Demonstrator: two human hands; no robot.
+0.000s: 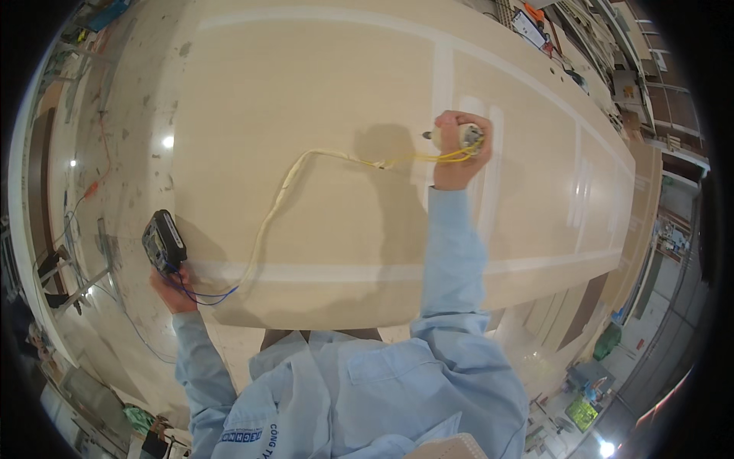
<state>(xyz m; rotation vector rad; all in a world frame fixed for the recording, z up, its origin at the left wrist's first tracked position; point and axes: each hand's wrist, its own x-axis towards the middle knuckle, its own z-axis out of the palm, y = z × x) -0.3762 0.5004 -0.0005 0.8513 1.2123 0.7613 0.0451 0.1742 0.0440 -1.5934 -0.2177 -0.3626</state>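
My right hand (460,172) is closed round a small cream, motor-like tool (472,138) above the board. A dark tip points left from it, and yellow wires leave its back end. My left hand (174,292) grips a black battery pack (164,240) beyond the board's near left edge. Blue wires (214,297) come off the pack and join a cream-wrapped cable (284,187). This cable arches loosely over the board to the yellow wires. My fingers partly hide both the tool and the pack's underside.
The large beige board (306,92) in front of me carries pale filler-like strips, with several running lengthwise at the right. Tools and a clipboard (529,29) lie past its far right edge. On the floor at left are an orange cord (105,149) and metal frames (84,287).
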